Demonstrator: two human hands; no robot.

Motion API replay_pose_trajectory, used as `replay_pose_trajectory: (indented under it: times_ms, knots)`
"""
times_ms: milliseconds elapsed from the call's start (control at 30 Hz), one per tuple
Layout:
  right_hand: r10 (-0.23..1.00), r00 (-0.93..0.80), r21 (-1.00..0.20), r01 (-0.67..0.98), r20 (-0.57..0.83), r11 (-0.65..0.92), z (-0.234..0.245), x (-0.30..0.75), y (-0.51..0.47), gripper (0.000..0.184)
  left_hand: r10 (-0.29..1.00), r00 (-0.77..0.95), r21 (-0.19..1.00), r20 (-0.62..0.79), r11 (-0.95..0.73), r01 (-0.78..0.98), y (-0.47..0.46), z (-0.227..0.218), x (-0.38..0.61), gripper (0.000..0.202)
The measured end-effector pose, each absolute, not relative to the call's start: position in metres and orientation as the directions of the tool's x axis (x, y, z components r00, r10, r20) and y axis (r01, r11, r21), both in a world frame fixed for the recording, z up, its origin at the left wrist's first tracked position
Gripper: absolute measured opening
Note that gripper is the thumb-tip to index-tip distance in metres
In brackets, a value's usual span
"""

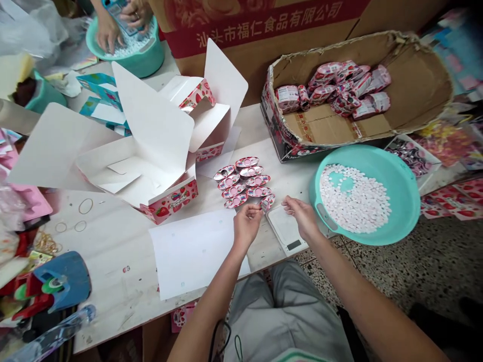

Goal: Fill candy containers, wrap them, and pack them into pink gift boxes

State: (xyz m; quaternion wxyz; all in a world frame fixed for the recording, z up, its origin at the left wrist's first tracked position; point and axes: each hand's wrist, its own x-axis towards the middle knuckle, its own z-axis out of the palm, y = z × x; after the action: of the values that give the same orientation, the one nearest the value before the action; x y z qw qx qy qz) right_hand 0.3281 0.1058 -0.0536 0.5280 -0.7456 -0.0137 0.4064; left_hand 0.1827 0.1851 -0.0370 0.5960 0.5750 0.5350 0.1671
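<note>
My left hand is closed, its fingertips pinching at the edge of a small red-and-pink oval candy box. That box sits at the near right end of two rows of similar candy boxes, all standing with their oval ends up. Over the flat white digital scale is my right hand, thumb and fingers pinched together. What lies between those fingers is too small to make out. To its right, a turquoise basin holds many small white candies.
White paper lies left of my hands. Behind it stand open strawberry-print cartons. A cut-down cardboard box holds wrapped bundles. Another person's hands are over a second basin. Rubber bands and a blue tape dispenser lie left.
</note>
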Motion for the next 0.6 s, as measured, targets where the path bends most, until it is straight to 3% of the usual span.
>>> replay_pose_trajectory:
  times_ms: [133,233,400,600]
  knots:
    - [0.513,0.434,-0.672,-0.471,-0.741,-0.571,-0.044,0.322,0.099,0.045,0.808,0.443,0.876,-0.388,0.175,0.449,0.188,-0.022,0.184,0.014]
    - [0.516,0.288,-0.575,-0.585,-0.807,-0.572,-0.038,0.314,0.099,0.049,0.787,0.512,0.884,-0.344,0.088,0.458,0.188,-0.009,0.188,0.012]
    - [0.517,0.288,-0.542,-0.708,-0.807,-0.452,-0.046,0.317,0.105,0.036,0.759,0.563,0.878,-0.326,0.022,0.479,0.189,-0.001,0.194,0.01]
    - [0.495,0.374,-0.6,-0.663,-0.784,-0.449,-0.058,0.334,0.107,0.031,0.76,0.548,0.863,-0.349,0.032,0.505,0.192,-0.011,0.196,0.009]
